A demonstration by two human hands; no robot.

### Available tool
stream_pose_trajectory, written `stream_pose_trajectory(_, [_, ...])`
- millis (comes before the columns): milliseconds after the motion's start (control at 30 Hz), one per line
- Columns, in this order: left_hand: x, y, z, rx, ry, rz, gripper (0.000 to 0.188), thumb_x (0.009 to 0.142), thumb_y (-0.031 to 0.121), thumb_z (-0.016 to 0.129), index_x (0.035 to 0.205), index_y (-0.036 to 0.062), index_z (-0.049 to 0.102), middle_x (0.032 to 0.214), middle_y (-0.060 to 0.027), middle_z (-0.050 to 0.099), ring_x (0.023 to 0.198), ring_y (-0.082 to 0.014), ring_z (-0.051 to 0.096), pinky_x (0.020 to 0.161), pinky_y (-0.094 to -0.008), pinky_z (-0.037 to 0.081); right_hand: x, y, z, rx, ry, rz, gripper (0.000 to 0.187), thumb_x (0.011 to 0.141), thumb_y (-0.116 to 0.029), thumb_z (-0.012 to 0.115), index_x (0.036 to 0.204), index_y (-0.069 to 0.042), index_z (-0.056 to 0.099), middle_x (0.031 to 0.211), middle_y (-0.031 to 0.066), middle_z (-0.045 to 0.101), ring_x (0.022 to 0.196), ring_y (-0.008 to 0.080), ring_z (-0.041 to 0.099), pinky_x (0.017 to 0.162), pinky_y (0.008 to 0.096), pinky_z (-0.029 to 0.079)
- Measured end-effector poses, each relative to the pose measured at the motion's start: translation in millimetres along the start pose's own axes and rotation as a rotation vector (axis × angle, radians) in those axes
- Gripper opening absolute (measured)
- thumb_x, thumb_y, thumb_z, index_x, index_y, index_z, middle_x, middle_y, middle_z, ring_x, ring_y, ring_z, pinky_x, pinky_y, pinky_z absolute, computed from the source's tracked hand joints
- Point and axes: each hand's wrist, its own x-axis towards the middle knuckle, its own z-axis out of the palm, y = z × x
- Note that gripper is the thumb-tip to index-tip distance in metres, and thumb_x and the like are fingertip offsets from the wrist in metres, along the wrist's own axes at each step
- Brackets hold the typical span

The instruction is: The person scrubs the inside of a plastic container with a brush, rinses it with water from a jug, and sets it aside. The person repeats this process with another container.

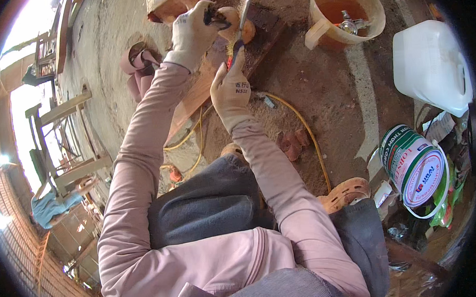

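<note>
My left hand (193,36), in a white glove, is at the top centre with its fingers curled. Dark patches cover the fingertips, and what they hold I cannot make out. Right beside them is a rounded tan piece (248,31), apparently wood, above a thick wooden board (268,43). My right hand (231,93), also gloved, is closed around a slim tool (238,46) with a dark and red handle. Its narrow silvery end (245,13) points up past the rounded piece; its exact kind is unclear.
A cloudy plastic jug (318,31) of brown liquid stands at upper right, near a white canister (431,66) and a labelled bucket (416,164) among litter. Yellow hose (314,140) crosses the dirt floor. Rolled pinkish sheet (139,68) lies left; wooden frames (61,113) stand further left.
</note>
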Motion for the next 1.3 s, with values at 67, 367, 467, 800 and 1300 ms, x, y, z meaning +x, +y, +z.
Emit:
stream_pose_trajectory(67, [15,4,-2,0.028,0.018,0.037,0.039,0.077,0.027,0.077,0.111,0.0128,0.064,0.088,-0.0134,0.071,0.083,-0.034,0.07,0.073,-0.0433,0.055,0,25,27,-0.075,0.087,-0.016,0.059,0.099,-0.016,0.046,0.148,0.004,0.021,0.092,0.0231,0.07,0.073,0.0385,0.07,0.056,0.0456,0.055])
stream_pose_trajectory(367, [16,0,3,0.062,0.018,0.032,0.039,0.076,0.031,0.08,0.106,0.0108,0.066,0.089,-0.0106,0.073,0.085,-0.0312,0.071,0.073,-0.0407,0.055,14,30,14,0.042,-0.071,0.127,0.061,0.1,-0.015,0.047,0.148,0.006,0.017,0.109,0.0351,0.063,0.095,0.0437,0.067,0.074,0.0491,0.057])
stream_pose_trajectory(467, [13,-11,0,0.076,-0.004,-0.057,0.039,0.076,0.031,0.08,0.107,0.0112,0.066,0.089,-0.0101,0.073,0.085,-0.0312,0.071,0.072,-0.0408,0.055,-55,36,17,0.108,-0.086,0.068,0.06,0.1,-0.015,0.046,0.148,0.008,0.019,0.123,0.0349,0.058,0.095,0.0422,0.068,0.077,0.0494,0.056])
stream_pose_trajectory(800, [16,-3,-1,0.07,-0.01,-0.031,0.039,0.077,0.029,0.079,0.109,0.0114,0.065,0.088,-0.0114,0.072,0.084,-0.0316,0.071,0.074,-0.0403,0.055,-20,37,12,0.019,-0.036,-0.082,0.062,0.1,-0.016,0.047,0.149,0.008,0.015,0.126,0.0363,0.055,0.108,0.0468,0.062,0.089,0.048,0.054])
stream_pose_trajectory(1300, [12,-1,-11,0.036,-0.014,-0.009,0.041,0.079,0.028,0.076,0.114,0.0123,0.062,0.093,-0.0146,0.072,0.089,-0.0345,0.069,0.076,-0.0431,0.054,-54,49,-51,0.139,-0.409,0.199,0.056,0.101,-0.022,0.051,0.15,-0.01,0.027,0.121,0.0309,0.06,0.11,0.0417,0.064,0.09,0.0473,0.053])
